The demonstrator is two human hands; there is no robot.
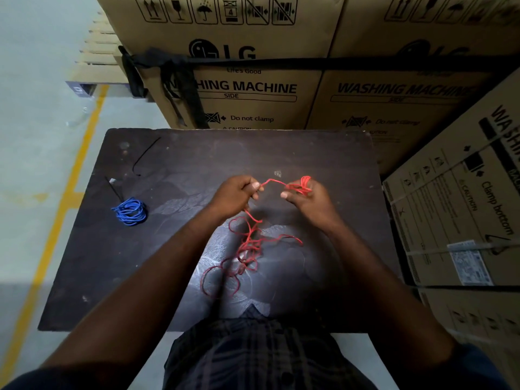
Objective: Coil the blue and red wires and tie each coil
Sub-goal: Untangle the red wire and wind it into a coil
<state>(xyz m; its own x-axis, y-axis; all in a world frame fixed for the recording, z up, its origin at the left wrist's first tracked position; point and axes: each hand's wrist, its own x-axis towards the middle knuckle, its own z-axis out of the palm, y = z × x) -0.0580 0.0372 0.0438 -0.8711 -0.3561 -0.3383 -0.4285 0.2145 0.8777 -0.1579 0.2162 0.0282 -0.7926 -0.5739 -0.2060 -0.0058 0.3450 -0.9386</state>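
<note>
Where the desk (281,153) runs out to my left, I see the blue wire (130,211) lying coiled, with a black tie (114,188) just beside it. Toward the middle, the left hand (236,194) has its grip pinched on the red wire (249,242), whose loose tangle lies on the desk between the forearms. A short span runs across to the right hand (309,195), its grip clenched round several red turns wound over the fingers. Cardboard boxes (450,206) stand at the right.
</note>
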